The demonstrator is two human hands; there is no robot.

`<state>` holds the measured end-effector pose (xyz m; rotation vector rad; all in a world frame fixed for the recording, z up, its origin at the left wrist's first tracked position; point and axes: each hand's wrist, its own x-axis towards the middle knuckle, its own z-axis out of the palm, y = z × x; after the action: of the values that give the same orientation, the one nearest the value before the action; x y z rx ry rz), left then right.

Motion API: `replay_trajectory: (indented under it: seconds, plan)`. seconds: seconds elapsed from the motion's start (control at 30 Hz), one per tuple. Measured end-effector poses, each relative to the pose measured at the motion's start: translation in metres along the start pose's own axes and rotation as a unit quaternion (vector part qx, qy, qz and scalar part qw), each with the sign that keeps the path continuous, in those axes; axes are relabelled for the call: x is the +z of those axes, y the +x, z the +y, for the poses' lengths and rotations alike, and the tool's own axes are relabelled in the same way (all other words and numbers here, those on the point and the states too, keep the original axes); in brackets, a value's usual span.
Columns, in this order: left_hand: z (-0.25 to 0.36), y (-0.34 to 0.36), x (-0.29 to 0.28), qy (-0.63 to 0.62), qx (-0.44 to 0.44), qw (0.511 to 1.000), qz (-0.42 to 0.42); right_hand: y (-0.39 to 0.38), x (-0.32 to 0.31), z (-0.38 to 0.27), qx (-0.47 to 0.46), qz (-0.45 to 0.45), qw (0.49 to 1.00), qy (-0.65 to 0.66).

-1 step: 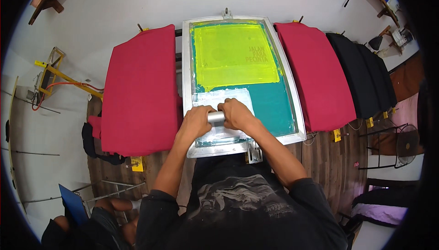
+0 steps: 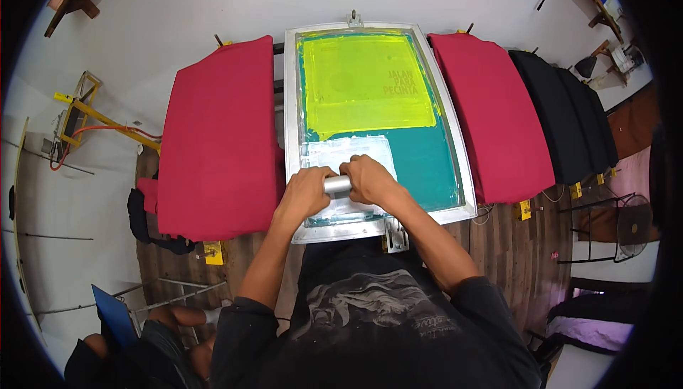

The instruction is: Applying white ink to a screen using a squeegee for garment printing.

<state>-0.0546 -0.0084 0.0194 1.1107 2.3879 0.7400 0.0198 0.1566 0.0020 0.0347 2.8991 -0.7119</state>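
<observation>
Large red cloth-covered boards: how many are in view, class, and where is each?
2: one red board left of the metal-framed screen, another red board right of it. Any beneath the screen would be hidden.

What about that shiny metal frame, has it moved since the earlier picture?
No. The metal frame shows no clear shift either way: it sits just as far from the red-covered board on its left.

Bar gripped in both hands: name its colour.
The visible part of the bar is silver-grey; it shows in the head view, the only one.
</observation>
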Motion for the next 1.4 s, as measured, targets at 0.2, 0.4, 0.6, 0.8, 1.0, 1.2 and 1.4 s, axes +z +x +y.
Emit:
replay_trajectory:
  seconds: [0.2,0.4,0.6,0.8,1.0,1.2,1.4]
  plan:
    - [0.008,-0.016,0.004,0.006,-0.014,0.996,-0.09,-0.029,-0.001,-0.002,-0.023,-0.033,0.998,0.053]
    - [0.019,0.044,-0.001,0.055,0.034,0.994,-0.085,-0.006,-0.029,0.039,0.009,-0.006,1.0,0.027]
    - [0.009,0.087,0.025,0.03,0.04,0.998,-0.032,0.011,-0.038,0.063,0.056,0.001,0.998,-0.003]
    - [0.028,0.055,0.031,0.032,0.05,0.998,-0.03,-0.022,-0.031,0.053,0.048,0.008,0.999,0.004]
    - [0.036,0.017,0.032,0.018,0.031,0.992,-0.12,-0.061,-0.021,0.025,0.05,-0.026,0.998,0.036]
    - [0.021,0.043,0.013,0.013,0.044,0.986,-0.162,-0.038,-0.041,0.029,0.038,-0.069,0.994,0.07]
    - [0.007,0.059,-0.016,0.011,0.031,0.995,-0.098,0.012,-0.068,0.016,0.018,-0.085,0.996,0.014]
